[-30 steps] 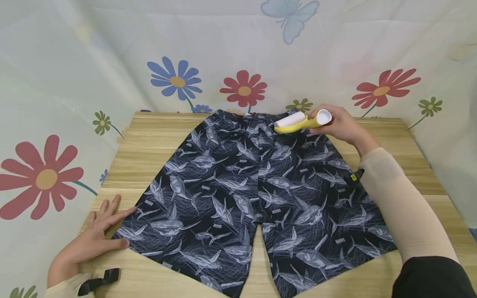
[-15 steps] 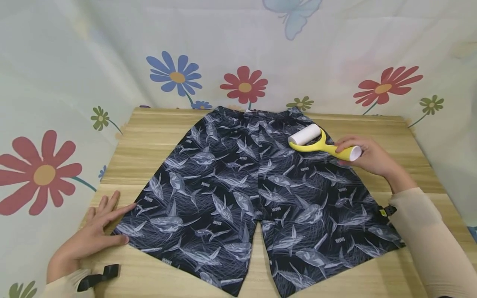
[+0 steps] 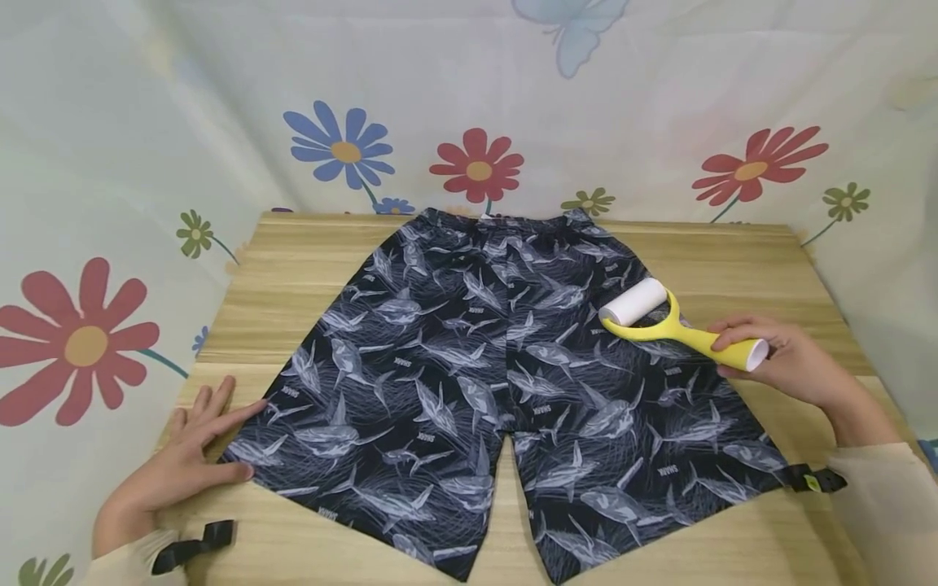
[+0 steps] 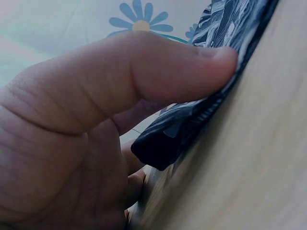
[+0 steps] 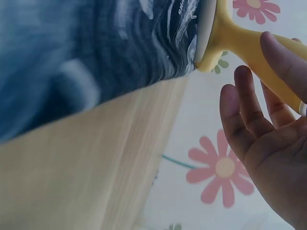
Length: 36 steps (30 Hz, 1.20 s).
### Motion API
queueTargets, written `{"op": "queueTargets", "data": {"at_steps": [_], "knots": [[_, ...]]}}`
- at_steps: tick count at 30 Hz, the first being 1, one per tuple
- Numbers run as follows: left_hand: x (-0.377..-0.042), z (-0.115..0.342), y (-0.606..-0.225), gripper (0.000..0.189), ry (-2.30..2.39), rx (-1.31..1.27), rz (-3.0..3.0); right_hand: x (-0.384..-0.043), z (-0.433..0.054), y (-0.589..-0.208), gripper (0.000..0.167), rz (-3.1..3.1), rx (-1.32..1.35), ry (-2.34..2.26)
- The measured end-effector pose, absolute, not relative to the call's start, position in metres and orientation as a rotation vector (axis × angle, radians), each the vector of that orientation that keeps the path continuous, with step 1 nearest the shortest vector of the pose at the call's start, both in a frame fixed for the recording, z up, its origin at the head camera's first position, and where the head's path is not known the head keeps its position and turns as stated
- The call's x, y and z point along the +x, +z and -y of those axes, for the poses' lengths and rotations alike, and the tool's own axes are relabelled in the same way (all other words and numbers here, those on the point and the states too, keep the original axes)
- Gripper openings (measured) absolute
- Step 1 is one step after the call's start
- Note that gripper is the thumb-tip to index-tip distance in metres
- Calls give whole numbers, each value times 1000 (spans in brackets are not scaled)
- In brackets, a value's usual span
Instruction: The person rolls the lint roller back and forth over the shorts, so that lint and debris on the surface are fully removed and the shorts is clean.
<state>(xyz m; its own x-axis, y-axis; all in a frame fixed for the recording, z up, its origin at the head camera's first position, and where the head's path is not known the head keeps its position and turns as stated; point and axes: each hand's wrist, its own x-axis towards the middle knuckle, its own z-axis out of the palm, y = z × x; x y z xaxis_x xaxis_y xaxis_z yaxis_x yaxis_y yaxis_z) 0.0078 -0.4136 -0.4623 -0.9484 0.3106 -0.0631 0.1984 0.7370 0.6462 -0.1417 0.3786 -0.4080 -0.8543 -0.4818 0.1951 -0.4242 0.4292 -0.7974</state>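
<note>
A pair of black shorts with a grey shark print [image 3: 432, 366] lies spread flat, waistband at the far side. My right hand [image 3: 795, 358] holds a lint roller [image 3: 692, 335] by its yellow handle, thumb and fingers around it. Its white roll [image 3: 633, 303] rests against the upper right part of the shorts. In the right wrist view the yellow handle [image 5: 259, 50] sits between the thumb and fingers. My left hand [image 3: 179, 464] lies with spread fingers at the lower left leg hem; in the left wrist view the thumb [image 4: 192, 72] presses on the fabric's edge.
The shorts lie on a light wooden table [image 3: 293, 260]. Behind and beside it hangs a pale cloth [image 3: 586, 106] printed with flowers. A black strap [image 3: 194, 549] is at the left wrist, another [image 3: 813, 480] at the right.
The right hand has drawn the lint roller from near the waistband down and to the right along the shorts. The left hand has stayed at the hem.
</note>
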Motion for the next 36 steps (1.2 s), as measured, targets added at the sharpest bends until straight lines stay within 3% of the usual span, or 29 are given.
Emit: {"op": "queueTargets", "data": {"at_steps": [10,21,31,36], "knots": [[7,416,-464,90,1025,412,-2759,-92,-417,-389,55,-2635,-835,-1212],[5,416,-466,91,1034,459,-2734,-69,-457,-371,72,-2458,-998,-1235],[5,414,-467,92,1008,404,-2748,-89,-476,-360,76,-2142,-1106,-1279],[5,415,-467,92,1015,411,-2756,-117,-461,-343,67,-2032,-1100,-1137]]}}
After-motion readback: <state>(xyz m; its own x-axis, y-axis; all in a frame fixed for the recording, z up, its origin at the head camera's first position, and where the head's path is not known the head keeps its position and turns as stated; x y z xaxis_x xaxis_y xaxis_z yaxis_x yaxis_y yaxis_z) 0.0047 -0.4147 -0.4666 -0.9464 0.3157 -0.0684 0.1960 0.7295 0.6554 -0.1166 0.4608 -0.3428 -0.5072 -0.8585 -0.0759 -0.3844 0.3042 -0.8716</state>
